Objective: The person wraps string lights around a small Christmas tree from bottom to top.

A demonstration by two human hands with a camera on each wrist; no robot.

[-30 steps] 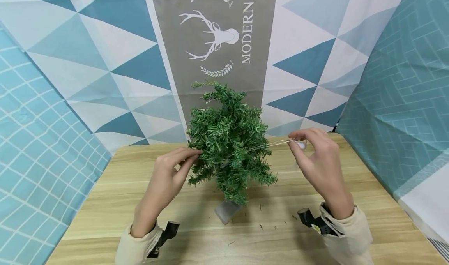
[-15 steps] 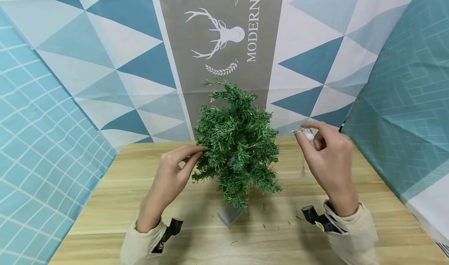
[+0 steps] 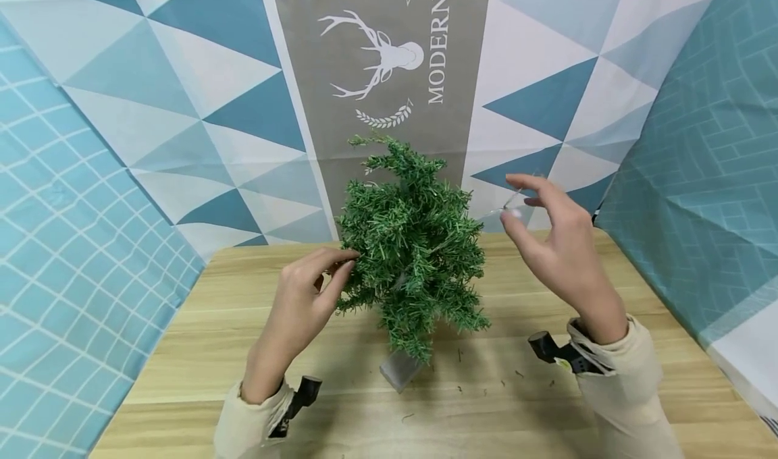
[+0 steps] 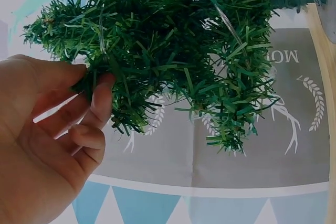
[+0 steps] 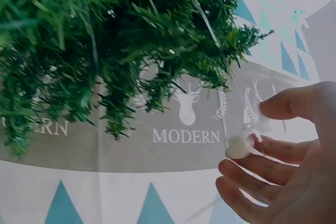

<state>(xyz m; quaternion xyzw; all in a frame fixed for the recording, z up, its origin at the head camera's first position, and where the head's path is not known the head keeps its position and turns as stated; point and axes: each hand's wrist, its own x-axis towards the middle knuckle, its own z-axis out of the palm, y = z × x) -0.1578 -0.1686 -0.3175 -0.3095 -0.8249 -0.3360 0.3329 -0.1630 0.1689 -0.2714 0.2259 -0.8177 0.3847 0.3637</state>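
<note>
A small green artificial Christmas tree stands mid-table. At its left side my left hand pinches a branch tip between thumb and index finger. To the right of the tree, my right hand is raised with curled fingers and a gap between thumb and index tip. It holds a thin clear string-light wire that runs into the branches. A white ball on the wire lies against the fingers. Other lengths of clear wire cross the tree. How firmly the right fingers grip is blurred.
The tree stands on a grey block base on the wooden table. Several bits of dark debris lie before it. Patterned cloth hangs behind, with more cloth at the sides.
My right hand drew the wire out rightward from the tree, then rose, and its thumb and index finger spread apart. The left hand stays at the same branch. The head view shifted slightly.
</note>
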